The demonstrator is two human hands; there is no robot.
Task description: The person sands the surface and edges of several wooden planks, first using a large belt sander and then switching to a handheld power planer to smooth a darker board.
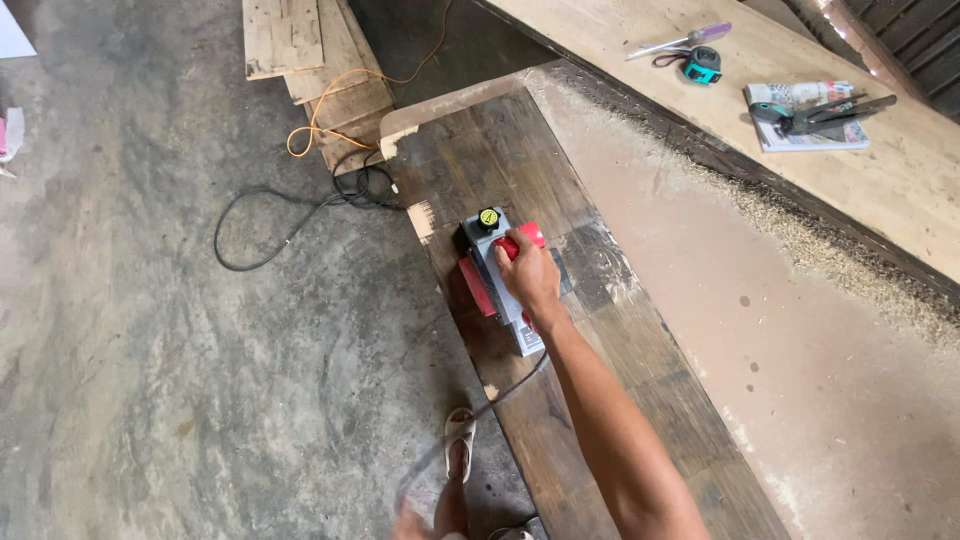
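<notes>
The right hand point(527, 277) is clenched around the red handle of a planer point(503, 276), which sits flat on a dark plank point(600, 340), near the plank's left edge and about a third of the way back from its far end. The planer has a grey metal body, red side panels and a round black knob with a yellow-green centre at its front. Its grey cord point(470, 425) runs from the rear down past the plank's edge toward the left hand point(410, 520), which shows only as a blur at the bottom edge; whether it grips the cord cannot be told.

The plank is dark brown and worn, paler and chipped at the far corner. Just right of it lies a sawdust-covered board point(800, 340), with shavings heaped along its far side. On the pale bench point(900, 190) beyond lie a tape measure point(703, 65), a screwdriver point(680, 42) and a folded paper point(805, 115) under a dark tool. A black cable point(290, 225) and an orange cable point(330, 95) loop over the concrete floor point(150, 350) near stacked boards point(310, 50). A sandalled foot point(459, 440) stands beside the plank.
</notes>
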